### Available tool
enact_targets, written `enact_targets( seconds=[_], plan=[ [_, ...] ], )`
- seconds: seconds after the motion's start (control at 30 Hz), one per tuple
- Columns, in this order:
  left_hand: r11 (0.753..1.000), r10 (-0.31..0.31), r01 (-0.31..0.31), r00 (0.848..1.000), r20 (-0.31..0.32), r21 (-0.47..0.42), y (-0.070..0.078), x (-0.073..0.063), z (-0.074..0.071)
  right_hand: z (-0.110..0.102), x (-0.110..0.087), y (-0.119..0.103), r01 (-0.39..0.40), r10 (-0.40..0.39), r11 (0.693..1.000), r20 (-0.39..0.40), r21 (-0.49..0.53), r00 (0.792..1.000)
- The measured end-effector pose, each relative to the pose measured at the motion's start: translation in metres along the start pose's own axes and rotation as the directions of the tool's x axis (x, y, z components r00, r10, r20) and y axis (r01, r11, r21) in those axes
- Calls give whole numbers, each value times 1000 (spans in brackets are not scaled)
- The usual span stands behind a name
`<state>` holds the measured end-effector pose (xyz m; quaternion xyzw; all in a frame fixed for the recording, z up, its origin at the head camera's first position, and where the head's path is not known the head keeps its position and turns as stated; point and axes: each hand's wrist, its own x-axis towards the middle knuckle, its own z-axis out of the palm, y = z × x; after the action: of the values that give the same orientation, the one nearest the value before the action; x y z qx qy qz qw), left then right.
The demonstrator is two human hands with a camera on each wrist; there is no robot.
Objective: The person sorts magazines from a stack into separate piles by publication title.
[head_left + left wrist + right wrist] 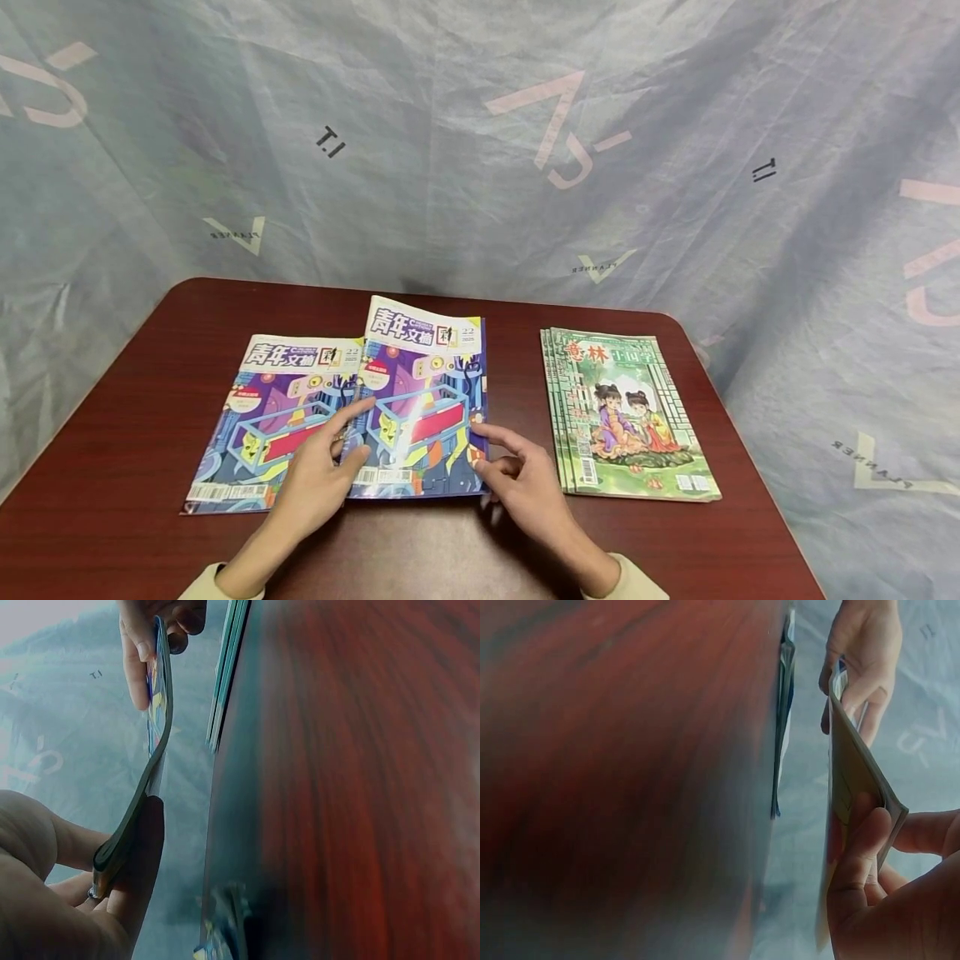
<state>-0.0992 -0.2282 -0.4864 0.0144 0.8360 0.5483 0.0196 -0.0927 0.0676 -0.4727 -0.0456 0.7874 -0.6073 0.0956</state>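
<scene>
A purple-and-blue magazine (420, 367) with a white title band is held up off the table between both hands. My left hand (322, 479) pinches its left edge, thumb on the cover. At the right edge, my right hand (528, 487) grips low down, also between thumb and fingers. Both wrist views show the held magazine (157, 712) raised above the tabletop and bent slightly. Beneath and to the left lies a matching magazine (277, 392), partly covered by the left hand and the held one. What lies under it cannot be told.
To the right, a stack of green magazines (637, 417) lies slightly fanned, the top cover showing two seated figures. The table (112, 433) is dark red wood with rounded far corners. A grey printed curtain (450, 167) hangs behind and beside it.
</scene>
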Motion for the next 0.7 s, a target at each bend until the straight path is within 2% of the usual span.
enact_targets(
  seconds=[0.17,0.43,0.5,0.7],
  plan=[
    [999,-38,38,999,5,-12,-5,-3,-10,11,2,-2,10,-10,1000,19,-13,1000],
    [997,51,-48,997,-50,58,-16,-10,-24,28,4,-5,30,-32,999,64,27,997],
    [998,39,-35,998,-55,60,-17,-10,-28,32,5,-5,37,-40,999,72,40,997],
    [995,52,-46,997,-65,88,-20,-8,-46,46,13,-10,71,-75,996,74,49,994]
  ],
)
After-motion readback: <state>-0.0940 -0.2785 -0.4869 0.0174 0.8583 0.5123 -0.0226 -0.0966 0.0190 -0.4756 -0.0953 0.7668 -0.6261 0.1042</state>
